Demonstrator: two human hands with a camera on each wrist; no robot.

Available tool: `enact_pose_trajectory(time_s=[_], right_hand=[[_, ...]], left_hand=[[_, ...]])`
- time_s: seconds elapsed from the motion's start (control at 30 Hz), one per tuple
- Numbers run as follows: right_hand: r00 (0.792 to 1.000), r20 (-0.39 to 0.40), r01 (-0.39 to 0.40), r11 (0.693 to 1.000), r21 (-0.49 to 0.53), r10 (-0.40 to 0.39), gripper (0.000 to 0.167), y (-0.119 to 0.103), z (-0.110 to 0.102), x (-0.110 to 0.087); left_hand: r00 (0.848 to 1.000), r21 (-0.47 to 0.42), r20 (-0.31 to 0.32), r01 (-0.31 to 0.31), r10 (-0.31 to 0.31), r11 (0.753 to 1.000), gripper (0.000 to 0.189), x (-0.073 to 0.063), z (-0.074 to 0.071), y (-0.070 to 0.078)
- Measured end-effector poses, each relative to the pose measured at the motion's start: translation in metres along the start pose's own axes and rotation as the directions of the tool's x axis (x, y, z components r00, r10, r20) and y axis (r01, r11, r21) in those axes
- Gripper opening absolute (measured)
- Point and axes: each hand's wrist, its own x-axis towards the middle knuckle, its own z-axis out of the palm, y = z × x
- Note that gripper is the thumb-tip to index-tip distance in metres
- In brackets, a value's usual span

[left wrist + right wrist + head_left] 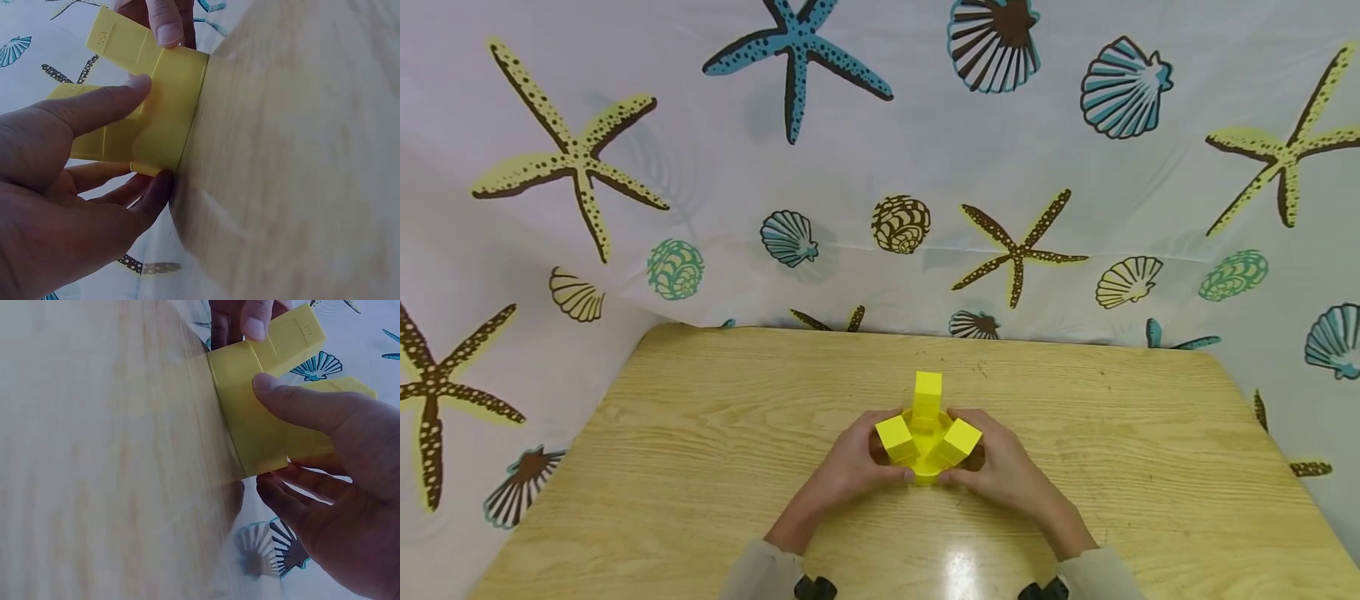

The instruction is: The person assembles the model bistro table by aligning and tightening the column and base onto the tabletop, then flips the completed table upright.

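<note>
A yellow round plastic base (927,478) with three upright square-topped posts (928,385) rests on the wooden table. Raised digits show on one post (119,40) in the left wrist view. From the left, my left hand (852,460) grips the base, its thumb on the near wall and its fingers around the side. My right hand (1002,464) holds the opposite side the same way. Both thumbs lie close together at the front without touching. In the head view, the fingers of both hands are partly hidden behind the posts.
The wooden table (715,433) stretches out on both sides of the hands. A white cloth (865,167) printed with starfish and shells hangs behind the table and along its left and right edges. Light glares off the tabletop near the front.
</note>
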Motion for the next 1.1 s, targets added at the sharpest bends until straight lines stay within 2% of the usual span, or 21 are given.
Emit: enact_pose_trajectory(time_s=[0.27, 0.47, 0.6, 0.73, 0.83, 0.97, 1.1], right_hand=[[1.0, -0.01, 0.014, 0.999, -0.048, -0.015, 0.08, 0.0, 0.001, 0.001], [1.0, -0.003, -0.002, 0.999, -0.043, 0.002, 0.077, -0.002, 0.0, 0.001], [0.999, 0.003, -0.044, 0.997, 0.058, 0.044, 0.068, -0.006, -0.003, 0.0], [0.997, 0.004, -0.078, 0.979, 0.189, 0.078, 0.053, -0.012, -0.01, -0.001], [0.997, 0.008, -0.074, 0.967, 0.245, 0.074, 0.053, -0.014, -0.014, -0.001], [0.999, -0.01, -0.031, 0.968, 0.248, 0.034, 0.055, -0.015, -0.017, -0.001], [0.996, -0.084, -0.016, 0.975, 0.22, 0.036, 0.044, -0.017, -0.016, 0.0]], left_hand=[[0.999, 0.121, -0.049, 0.003, 0.003, 0.993, 0.077, 0.0, 0.004, 0.006], [0.998, 0.134, -0.056, -0.001, 0.009, 0.991, 0.075, -0.001, 0.003, 0.006], [0.997, 0.071, -0.069, 0.027, -0.022, 0.997, 0.067, -0.003, -0.002, 0.009], [0.996, -0.017, -0.077, 0.034, -0.036, 0.999, 0.055, -0.003, -0.007, 0.014], [0.995, -0.057, -0.078, 0.052, -0.056, 0.997, 0.054, -0.002, -0.009, 0.017], [0.989, -0.123, -0.119, 0.073, -0.087, 0.99, 0.057, -0.002, -0.01, 0.02], [0.979, -0.164, -0.187, 0.055, -0.086, 0.985, 0.053, -0.001, -0.011, 0.024]])
